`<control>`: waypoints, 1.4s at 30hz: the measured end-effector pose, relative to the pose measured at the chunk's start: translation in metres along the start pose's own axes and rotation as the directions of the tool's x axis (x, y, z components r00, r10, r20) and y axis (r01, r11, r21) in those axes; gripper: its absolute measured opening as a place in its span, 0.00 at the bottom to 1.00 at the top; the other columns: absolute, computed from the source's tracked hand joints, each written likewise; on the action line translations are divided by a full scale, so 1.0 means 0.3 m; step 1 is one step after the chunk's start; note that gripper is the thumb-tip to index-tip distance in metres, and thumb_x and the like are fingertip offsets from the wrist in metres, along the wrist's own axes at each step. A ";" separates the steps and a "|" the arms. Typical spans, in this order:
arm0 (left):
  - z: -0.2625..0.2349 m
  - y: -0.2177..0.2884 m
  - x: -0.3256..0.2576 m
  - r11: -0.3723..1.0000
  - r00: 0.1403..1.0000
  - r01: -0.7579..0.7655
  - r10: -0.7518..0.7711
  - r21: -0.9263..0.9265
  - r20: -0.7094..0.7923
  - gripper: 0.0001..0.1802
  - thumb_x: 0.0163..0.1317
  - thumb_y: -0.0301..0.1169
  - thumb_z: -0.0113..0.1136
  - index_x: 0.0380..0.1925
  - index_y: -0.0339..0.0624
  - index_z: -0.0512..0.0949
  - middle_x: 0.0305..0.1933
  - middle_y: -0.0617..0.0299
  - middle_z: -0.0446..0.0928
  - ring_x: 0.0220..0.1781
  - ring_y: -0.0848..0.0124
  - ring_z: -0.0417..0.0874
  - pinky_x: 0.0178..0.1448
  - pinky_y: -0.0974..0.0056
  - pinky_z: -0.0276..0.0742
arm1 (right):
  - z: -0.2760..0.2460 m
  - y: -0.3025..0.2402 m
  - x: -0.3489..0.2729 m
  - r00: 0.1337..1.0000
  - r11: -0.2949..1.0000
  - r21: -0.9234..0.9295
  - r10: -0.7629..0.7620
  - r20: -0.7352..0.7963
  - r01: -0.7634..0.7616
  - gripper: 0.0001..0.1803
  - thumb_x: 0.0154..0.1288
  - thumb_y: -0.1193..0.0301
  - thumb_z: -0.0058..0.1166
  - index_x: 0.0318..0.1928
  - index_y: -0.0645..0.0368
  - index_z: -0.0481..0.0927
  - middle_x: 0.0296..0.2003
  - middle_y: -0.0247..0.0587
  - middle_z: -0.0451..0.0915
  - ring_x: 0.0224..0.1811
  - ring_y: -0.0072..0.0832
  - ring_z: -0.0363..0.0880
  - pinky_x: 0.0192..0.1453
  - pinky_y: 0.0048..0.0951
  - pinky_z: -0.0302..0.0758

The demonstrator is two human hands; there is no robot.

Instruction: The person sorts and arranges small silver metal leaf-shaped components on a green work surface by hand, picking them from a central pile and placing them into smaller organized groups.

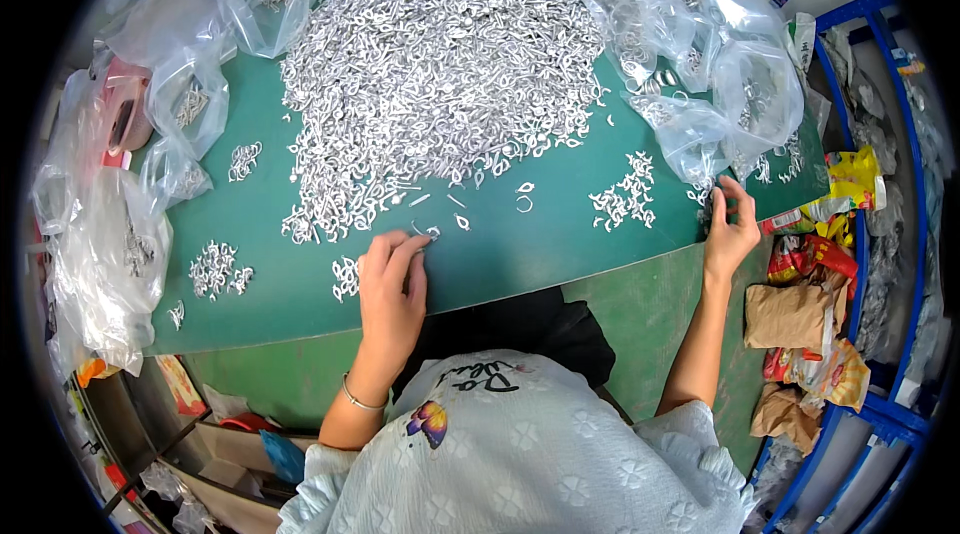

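A large heap of small silver metal pieces, many of them looped, covers the middle of the green table. My left hand is at the heap's near edge, its fingers curled together with the tips at a small silver metal piece. Just left of that hand lies a small cluster of looped pieces. Over by the table's right edge, my right hand has its fingers bent and drawn together beside a little pile under a clear plastic bag. Whatever its fingertips may hold is hidden.
Sorted piles lie at the left, another pile at the right. Clear bags crowd the left side and the back right. A blue rack stands at the right, near snack packets and a brown paper bag.
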State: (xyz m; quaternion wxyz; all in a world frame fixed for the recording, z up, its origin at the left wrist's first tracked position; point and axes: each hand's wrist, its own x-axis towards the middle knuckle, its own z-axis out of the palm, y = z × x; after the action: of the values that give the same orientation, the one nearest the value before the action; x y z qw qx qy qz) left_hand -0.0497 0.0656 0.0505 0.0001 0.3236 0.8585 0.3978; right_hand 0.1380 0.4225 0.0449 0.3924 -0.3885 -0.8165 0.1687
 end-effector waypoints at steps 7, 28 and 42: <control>0.003 0.002 0.002 1.000 1.000 -0.003 0.003 -0.013 -0.015 0.14 0.56 0.15 0.59 0.43 0.38 0.80 0.42 0.56 0.76 0.39 0.60 0.75 0.45 0.61 0.67 | 0.056 -0.020 0.100 0.992 0.988 0.105 0.106 0.064 -0.112 0.15 0.66 0.69 0.61 0.46 0.69 0.82 0.34 0.37 0.82 0.29 0.18 0.72 0.32 0.23 0.69; 0.001 0.000 0.007 0.999 0.999 -0.041 0.041 -0.024 -0.015 0.14 0.56 0.15 0.59 0.42 0.37 0.80 0.43 0.56 0.78 0.44 0.59 0.78 0.47 0.61 0.66 | 0.157 -0.100 0.163 0.924 0.688 0.625 0.341 0.171 -0.369 0.12 0.69 0.73 0.57 0.47 0.71 0.81 0.30 0.35 0.80 0.22 0.16 0.75 0.20 0.18 0.70; 0.001 -0.016 0.005 0.998 0.997 -0.038 0.034 -0.053 -0.067 0.14 0.55 0.16 0.61 0.41 0.42 0.80 0.40 0.59 0.78 0.40 0.59 0.78 0.43 0.59 0.68 | 0.052 -0.319 0.013 0.936 0.924 -0.161 -0.352 -0.008 0.346 0.18 0.63 0.76 0.61 0.54 0.66 0.77 0.48 0.51 0.79 0.52 0.44 0.75 0.55 0.38 0.72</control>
State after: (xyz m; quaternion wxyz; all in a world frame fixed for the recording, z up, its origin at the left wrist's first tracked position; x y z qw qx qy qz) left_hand -0.0535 0.0645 0.0473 -0.0267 0.3256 0.8411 0.4312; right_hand 0.0763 0.3645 0.0926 0.3993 -0.2699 -0.8759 0.0242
